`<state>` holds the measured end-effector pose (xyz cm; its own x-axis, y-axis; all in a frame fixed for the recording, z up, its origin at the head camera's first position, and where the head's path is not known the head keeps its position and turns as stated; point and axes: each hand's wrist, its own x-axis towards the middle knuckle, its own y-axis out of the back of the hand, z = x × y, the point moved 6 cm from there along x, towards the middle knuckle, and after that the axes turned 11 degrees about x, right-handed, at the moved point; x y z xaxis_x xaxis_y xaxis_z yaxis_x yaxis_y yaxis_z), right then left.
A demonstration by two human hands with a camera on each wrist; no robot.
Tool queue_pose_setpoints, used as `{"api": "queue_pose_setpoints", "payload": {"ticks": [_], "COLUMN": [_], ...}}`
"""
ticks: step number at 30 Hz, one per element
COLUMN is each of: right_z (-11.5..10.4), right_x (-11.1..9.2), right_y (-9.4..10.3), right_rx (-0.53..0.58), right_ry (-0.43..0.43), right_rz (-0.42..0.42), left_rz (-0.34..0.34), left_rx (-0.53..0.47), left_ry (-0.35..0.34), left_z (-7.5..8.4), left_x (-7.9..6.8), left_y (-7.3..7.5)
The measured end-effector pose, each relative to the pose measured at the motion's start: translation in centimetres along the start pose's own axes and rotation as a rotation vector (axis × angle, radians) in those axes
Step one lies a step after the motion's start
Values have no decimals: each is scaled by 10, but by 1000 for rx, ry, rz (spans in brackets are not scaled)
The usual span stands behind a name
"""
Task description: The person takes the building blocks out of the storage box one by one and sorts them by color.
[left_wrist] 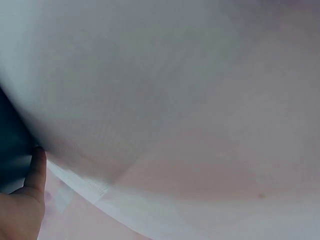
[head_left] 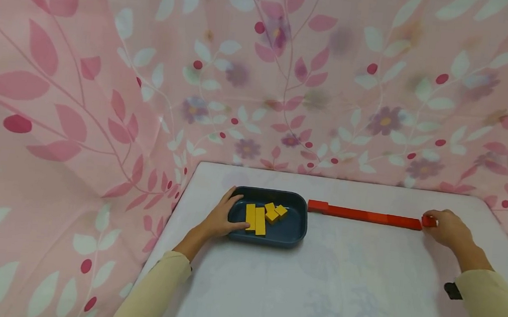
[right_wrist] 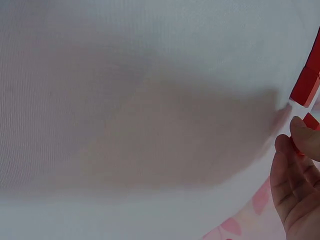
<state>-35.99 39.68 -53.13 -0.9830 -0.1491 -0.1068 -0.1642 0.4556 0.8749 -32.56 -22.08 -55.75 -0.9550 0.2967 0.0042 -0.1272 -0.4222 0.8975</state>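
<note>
My left hand [head_left: 218, 220] grips the left end of a dark blue tray [head_left: 294, 237], its thumb reaching over the rim toward the yellow blocks inside. Two long yellow blocks [head_left: 260, 221] lie side by side there, with several small yellow cubes [head_left: 271, 215] to their right. Between thumb and fingers, my right hand [head_left: 449, 230] pinches a small red block [head_left: 430, 221], partly hidden by the fingertips. It is at the right end of a row of red blocks [head_left: 367, 215]; the right wrist view shows a narrow gap between the held red block [right_wrist: 311, 121] and the row's end block [right_wrist: 305, 87].
A white cloth covers the table [head_left: 314, 294]. The red row runs from beside the tray's right wall toward the right side, near the back edge. Pink floral curtains [head_left: 288, 81] hang behind and to the left of the table.
</note>
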Motion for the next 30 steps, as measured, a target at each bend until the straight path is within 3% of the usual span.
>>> {"api": "queue_pose_setpoints", "payload": {"ticks": [7, 12, 19, 30], "right_z": [22, 23, 19, 16], "right_x": [0, 6, 12, 14], "right_y": [-6, -13, -17, -20], "right_rx": [30, 31, 29, 17], "right_ry": [-93, -59, -16, -44], "right_rz": [-42, -74, -41, -59], "left_rz": [-14, -24, 0, 16], "left_rx": [-13, 6, -15, -11], "left_ry": [10, 18, 3, -12], "left_z": [1, -2, -2, -2], "left_x": [1, 2, 4, 4], "left_y": [-1, -1, -1, 0]}}
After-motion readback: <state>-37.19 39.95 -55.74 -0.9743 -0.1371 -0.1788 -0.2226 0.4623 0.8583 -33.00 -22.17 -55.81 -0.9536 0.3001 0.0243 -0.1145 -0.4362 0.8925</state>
